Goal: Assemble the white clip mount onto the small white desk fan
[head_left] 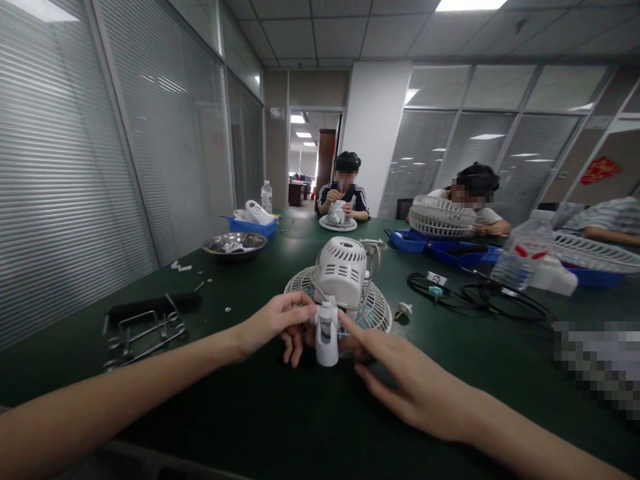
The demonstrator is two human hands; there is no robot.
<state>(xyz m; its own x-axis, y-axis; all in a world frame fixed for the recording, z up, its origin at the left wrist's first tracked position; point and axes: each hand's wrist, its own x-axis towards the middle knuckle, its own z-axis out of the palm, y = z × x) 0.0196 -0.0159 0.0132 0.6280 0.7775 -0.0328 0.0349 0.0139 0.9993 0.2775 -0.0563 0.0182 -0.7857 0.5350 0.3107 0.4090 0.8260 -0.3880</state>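
Note:
A white electric fan [341, 273] rests face down on the table, its vented motor housing uppermost and its round grille [377, 310] beneath. The white hinged neck [327, 343] of the fan points toward me. On the neck's left side, my left hand [280, 323] grips the joint between thumb and index finger, its other fingers curled below. From the right, my right hand [405, 377] touches the joint with a stretched index finger. The right thumb is spread apart from that finger, and the remaining right fingers are partly hidden. A cable runs beside the housing.
Left lie metal tools [145, 333], a metal bowl [235, 245] and a blue bin [253, 227]. Right are a small white-topped part [404, 311], black cables [465, 293], a plastic bottle [523, 250] and blue trays [457, 252]. Other people sit across the table, one handling another fan [339, 217].

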